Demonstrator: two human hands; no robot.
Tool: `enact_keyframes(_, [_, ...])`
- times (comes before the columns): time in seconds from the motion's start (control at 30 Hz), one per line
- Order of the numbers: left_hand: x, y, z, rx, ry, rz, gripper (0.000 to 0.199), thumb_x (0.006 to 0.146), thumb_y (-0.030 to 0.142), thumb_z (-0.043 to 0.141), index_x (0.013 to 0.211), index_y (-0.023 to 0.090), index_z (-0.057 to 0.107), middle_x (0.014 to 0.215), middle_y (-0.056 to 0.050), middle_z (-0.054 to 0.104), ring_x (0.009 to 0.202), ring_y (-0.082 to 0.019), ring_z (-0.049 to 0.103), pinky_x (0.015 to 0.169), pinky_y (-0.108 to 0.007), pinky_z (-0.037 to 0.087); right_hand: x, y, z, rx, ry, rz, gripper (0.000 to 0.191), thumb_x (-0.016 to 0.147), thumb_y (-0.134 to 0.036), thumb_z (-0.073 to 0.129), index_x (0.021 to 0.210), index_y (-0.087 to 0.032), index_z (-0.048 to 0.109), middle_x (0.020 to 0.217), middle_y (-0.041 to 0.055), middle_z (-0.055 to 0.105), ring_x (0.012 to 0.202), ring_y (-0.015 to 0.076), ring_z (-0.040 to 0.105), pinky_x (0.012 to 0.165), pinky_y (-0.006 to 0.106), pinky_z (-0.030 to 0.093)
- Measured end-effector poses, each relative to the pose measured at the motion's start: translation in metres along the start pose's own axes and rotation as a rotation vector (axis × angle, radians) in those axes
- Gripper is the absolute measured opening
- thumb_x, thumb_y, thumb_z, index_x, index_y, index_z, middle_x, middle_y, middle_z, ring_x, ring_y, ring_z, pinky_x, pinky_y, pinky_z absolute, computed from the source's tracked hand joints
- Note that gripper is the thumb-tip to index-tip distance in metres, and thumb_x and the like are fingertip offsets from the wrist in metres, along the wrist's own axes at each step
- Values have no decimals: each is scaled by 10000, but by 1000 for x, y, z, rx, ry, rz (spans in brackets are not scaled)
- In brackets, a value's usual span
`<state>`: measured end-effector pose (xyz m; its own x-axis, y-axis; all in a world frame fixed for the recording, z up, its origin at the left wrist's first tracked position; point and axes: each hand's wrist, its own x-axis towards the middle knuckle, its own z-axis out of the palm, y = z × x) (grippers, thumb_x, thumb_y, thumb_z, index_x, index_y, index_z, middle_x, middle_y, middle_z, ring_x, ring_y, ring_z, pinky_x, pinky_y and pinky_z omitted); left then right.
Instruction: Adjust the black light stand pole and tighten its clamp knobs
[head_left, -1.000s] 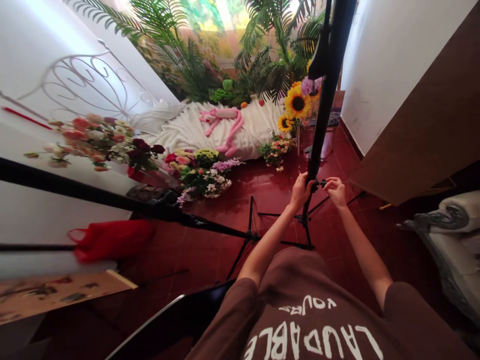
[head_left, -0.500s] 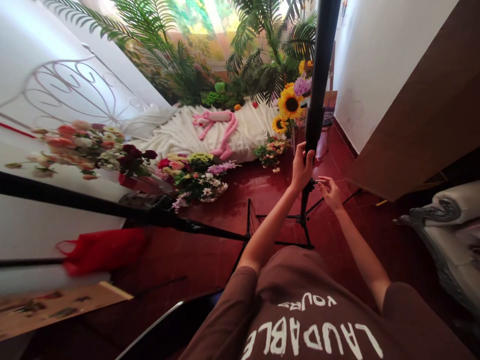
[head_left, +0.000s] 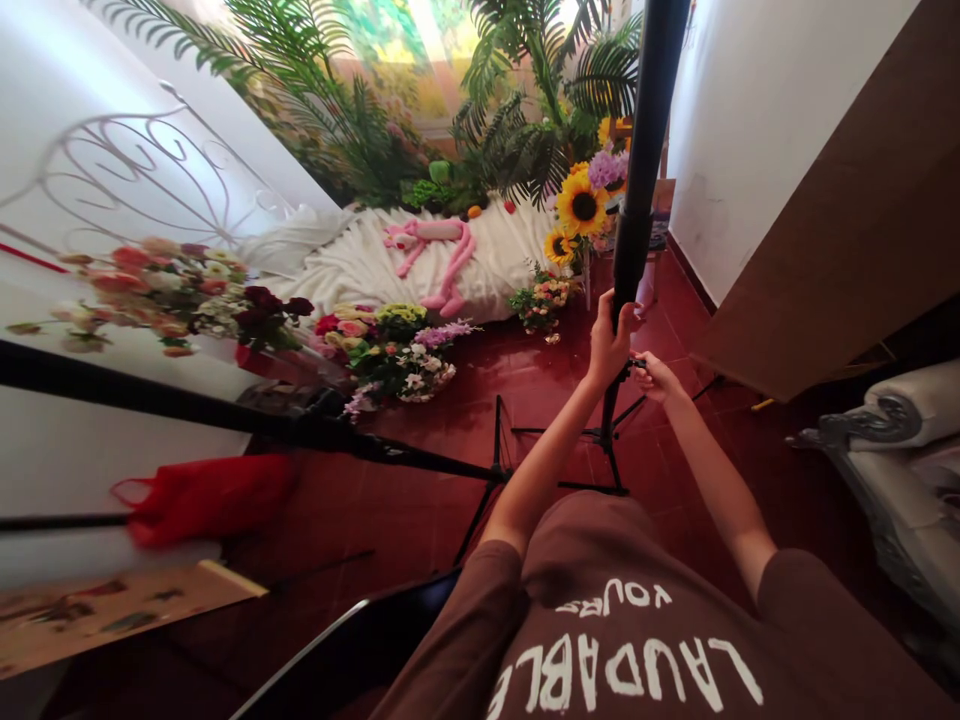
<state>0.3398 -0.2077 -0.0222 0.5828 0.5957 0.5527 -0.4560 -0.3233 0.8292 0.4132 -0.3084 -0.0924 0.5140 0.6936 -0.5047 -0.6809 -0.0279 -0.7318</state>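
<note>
In front of me a black tripod light stand (head_left: 636, 190) rises past the top of the view. My left hand (head_left: 611, 340) is wrapped round its pole, low on the thick section. Just below and to the right, my right hand (head_left: 657, 377) has its fingers pinched on the small locking knob (head_left: 634, 365) at the side of the pole. The knob is largely covered by the fingertips. Below both hands, the stand's spread legs (head_left: 606, 437) rest on the dark red tiled floor (head_left: 525, 365).
A second black stand (head_left: 225, 415) slants across the left. Flower bunches (head_left: 405, 365) and a white-draped bed with a pink plush toy (head_left: 450, 262) lie ahead. Sunflowers (head_left: 583, 207) stand close behind the pole. To the right are a brown panel (head_left: 810, 260) and a sofa (head_left: 900, 470).
My right hand has closed its fingers onto the knob, having been loosely open beside it. The pole's top and my left hand have shifted slightly right.
</note>
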Motion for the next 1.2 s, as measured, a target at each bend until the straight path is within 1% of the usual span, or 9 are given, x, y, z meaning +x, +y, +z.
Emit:
enact_keyframes(0.07, [-2, -3, -1, 14, -39, -12, 386, 936, 529, 430, 1108, 200, 536, 801, -14, 625, 696, -92, 615, 699, -235, 497, 3, -5, -2, 118, -19, 112, 111, 809, -117, 532, 718, -171, 569, 404, -101, 451, 292, 15, 347, 298, 72, 242])
enact_keyframes(0.17, [-4, -10, -4, 30, -71, -22, 372, 930, 534, 441, 1035, 192, 546, 774, -9, 616, 685, -94, 609, 690, -236, 490, 5, -8, -4, 193, -19, 115, 181, 804, -71, 539, 646, -156, 555, 459, -86, 527, 359, 8, 454, 339, 49, 311])
enact_keyframes(0.37, [-27, -45, -9, 113, -103, -131, 349, 910, 508, 501, 1071, 199, 511, 765, 1, 599, 629, -101, 576, 621, -235, 462, -3, -2, 2, 360, 18, 45, 239, 808, -16, 442, 704, -145, 614, 580, -37, 631, 481, 18, 573, 417, 56, 410])
enact_keyframes(0.5, [-56, -73, -13, 223, -104, -193, 362, 891, 476, 544, 1104, 188, 496, 907, -59, 630, 786, -149, 627, 728, -282, 495, -14, 1, 3, 388, -29, -9, 223, 796, -46, 440, 795, -151, 637, 709, 7, 674, 610, 57, 637, 462, 98, 476])
enact_keyframes(0.6, [-77, -82, -17, 255, -102, -189, 379, 908, 439, 518, 1186, 183, 487, 1089, -117, 624, 1007, -186, 622, 893, -344, 490, -22, 4, 1, 394, -71, -29, 136, 774, -93, 508, 819, -164, 615, 726, 14, 664, 599, 71, 612, 477, 121, 500])
enact_keyframes(0.7, [-99, -80, -28, 203, -120, -213, 471, 911, 411, 515, 1320, 191, 433, 1269, -150, 575, 1166, -196, 577, 985, -370, 463, -25, 13, 1, 464, 26, -80, 94, 751, -103, 533, 775, -191, 559, 616, -19, 593, 487, 60, 508, 420, 125, 456])
enact_keyframes(0.87, [-143, -62, -77, 214, -112, -446, 377, 927, 460, 468, 1104, 159, 613, 1120, -129, 672, 1004, -179, 654, 886, -325, 506, -22, 46, 5, 405, 246, -90, 170, 743, -130, 521, 650, -222, 412, 488, -68, 432, 379, 55, 349, 346, 148, 339])
enact_keyframes(0.93, [-157, -51, -110, 316, 47, -469, 379, 937, 475, 442, 1032, 160, 630, 1038, -107, 688, 949, -166, 657, 863, -306, 501, -19, 60, 11, 304, 236, -30, 215, 734, -160, 536, 621, -227, 365, 476, -69, 410, 369, 62, 332, 336, 168, 324])
enact_keyframes(1.2, [-175, 10, -264, 832, 1181, -144, 363, 971, 491, 333, 942, 177, 512, 916, -64, 604, 850, -141, 612, 824, -281, 483, -5, 102, 66, 164, 44, 124, 173, 669, -119, 539, 688, -223, 402, 493, -87, 391, 378, 49, 334, 355, 147, 308])
